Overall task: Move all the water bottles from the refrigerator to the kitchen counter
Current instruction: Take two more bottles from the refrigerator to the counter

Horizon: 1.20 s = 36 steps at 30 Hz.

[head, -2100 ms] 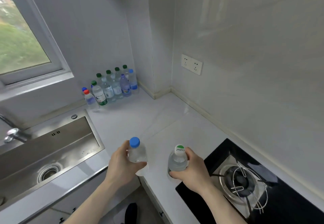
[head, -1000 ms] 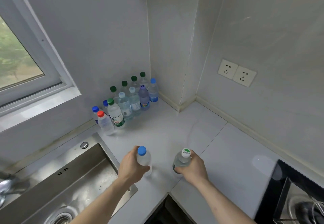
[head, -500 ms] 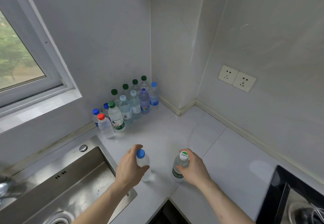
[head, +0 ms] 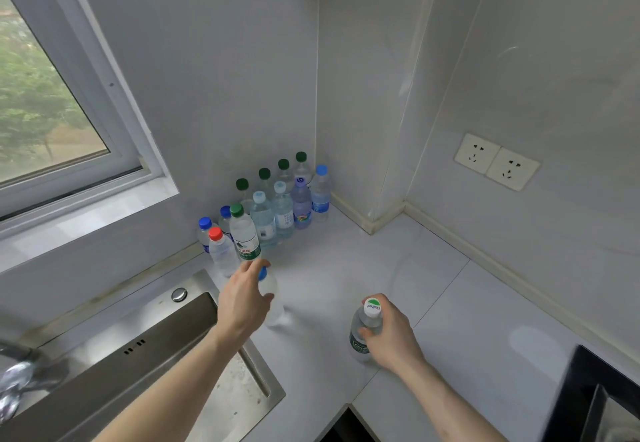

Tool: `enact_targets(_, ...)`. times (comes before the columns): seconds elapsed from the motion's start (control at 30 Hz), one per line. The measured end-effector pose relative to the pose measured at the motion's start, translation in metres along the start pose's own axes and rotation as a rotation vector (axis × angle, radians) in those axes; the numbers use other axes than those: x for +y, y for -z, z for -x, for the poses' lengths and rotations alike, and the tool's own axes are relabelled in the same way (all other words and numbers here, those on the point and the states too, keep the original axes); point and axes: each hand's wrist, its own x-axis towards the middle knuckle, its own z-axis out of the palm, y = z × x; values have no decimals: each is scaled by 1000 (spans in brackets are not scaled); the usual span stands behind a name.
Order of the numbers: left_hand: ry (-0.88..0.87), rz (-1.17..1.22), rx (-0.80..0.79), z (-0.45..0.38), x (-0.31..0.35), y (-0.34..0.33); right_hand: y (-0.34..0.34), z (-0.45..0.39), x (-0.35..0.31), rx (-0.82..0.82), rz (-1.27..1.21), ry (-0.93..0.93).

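Observation:
My left hand (head: 244, 301) grips a clear water bottle with a blue cap (head: 273, 298), upright with its base at the white counter (head: 346, 261) beside the sink. My right hand (head: 391, 334) holds a second bottle with a white and green cap (head: 367, 329), upright at the counter nearer to me. Several other water bottles (head: 266, 213) with green, blue, pale and red caps stand in rows against the back wall, just beyond my left hand.
A steel sink (head: 166, 365) lies at the left with a tap (head: 17, 379) at its edge. A black gas hob (head: 595, 400) fills the lower right corner. Two wall sockets (head: 497, 161) sit on the right wall, a window (head: 45, 109) at upper left.
Both hands have carried their bottles forward over the counter. The left hand has gone further, towards the standing bottles, while the right stays nearer to me.

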Motion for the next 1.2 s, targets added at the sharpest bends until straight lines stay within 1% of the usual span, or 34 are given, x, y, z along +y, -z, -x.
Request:
enact_targets(0.2,68,-36,72,-43,-32,12,-7,-21,-13,-23,-25,10)
enact_targets(0.43,120,-58,91,-73,-52,15,-34,-63,-42,-41,-47,52)
enact_targets(0.73,89,-44,102,-84,-62,10,-77,-124,-108,-123,-23,123)
enact_targets(0.93,113,-7,99,-83,-64,10,-107,-151,-149,-152,-28,151)
enact_targets(1.2,125,68,88,-85,-65,12,-134,-176,-184,-209,-76,113)
